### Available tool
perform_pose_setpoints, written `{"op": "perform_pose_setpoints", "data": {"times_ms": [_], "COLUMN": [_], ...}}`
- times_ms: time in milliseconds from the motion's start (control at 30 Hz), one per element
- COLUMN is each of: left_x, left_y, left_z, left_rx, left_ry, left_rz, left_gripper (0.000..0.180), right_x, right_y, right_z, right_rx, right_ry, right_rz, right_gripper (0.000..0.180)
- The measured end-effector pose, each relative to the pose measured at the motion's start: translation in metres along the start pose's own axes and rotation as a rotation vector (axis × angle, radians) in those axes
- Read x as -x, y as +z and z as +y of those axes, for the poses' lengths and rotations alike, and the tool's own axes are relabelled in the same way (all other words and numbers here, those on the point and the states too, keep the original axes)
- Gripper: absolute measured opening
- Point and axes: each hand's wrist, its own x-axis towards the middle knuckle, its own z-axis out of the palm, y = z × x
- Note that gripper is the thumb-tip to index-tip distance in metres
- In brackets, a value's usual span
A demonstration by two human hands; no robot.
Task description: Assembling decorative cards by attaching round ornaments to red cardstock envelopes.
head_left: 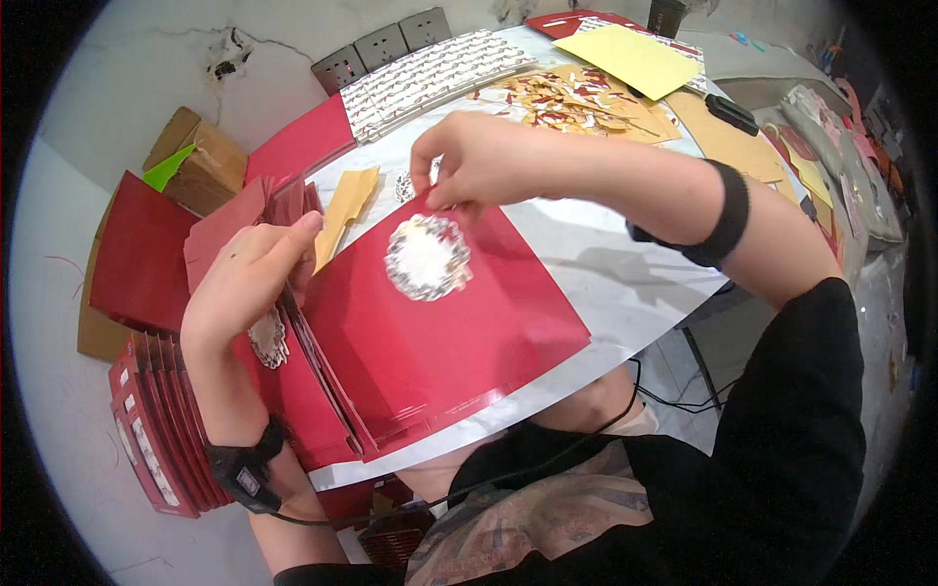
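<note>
In the centre of the frame, the right hand (469,161) pinches the top edge of the red card (440,322) while the left hand (244,278), fingers pressed together, steadies the red stack (293,381); the silver paper flower (427,257) probably needs pressing down next.

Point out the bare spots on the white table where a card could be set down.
Bare white tabletop lies right of the red card sheet, under the right hand. A smaller patch sits beside the yellow paper strip. Crowded: the paper scrap pile behind, and the red card stack by the left hand.

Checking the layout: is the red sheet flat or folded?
Flat: the red sheet lies spread on the table, a round doily on it.
</note>
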Motion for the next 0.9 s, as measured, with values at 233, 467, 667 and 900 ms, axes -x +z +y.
{"op": "perform_pose_setpoints", "data": {"times_ms": [233, 467, 667, 900], "left_x": [-0.001, -0.010, -0.021, -0.024], "left_y": [0.002, 0.013, 0.021, 0.040], "left_z": [-0.008, -0.013, -0.009, 0.000], "left_rx": [0.060, -0.060, 0.029, 0.552], "left_ry": [0.068, 0.203, 0.314, 0.595], "left_rz": [-0.002, -0.041, 0.132, -0.129], "left_gripper": [0.068, 0.045, 0.048, 0.048], "right_x": [-0.050, -0.051, -0.012, 0.019], "right_y": [0.081, 0.089, 0.051, 0.029], "right_z": [-0.015, -0.014, 0.001, -0.011], "right_rx": [-0.340, 0.051, -0.518, -0.765], "right_ry": [0.048, -0.091, -0.343, -0.444], "right_rz": [-0.105, 0.020, 0.085, 0.074], "right_gripper": [0.009, 0.017, 0.019, 0.016]}}
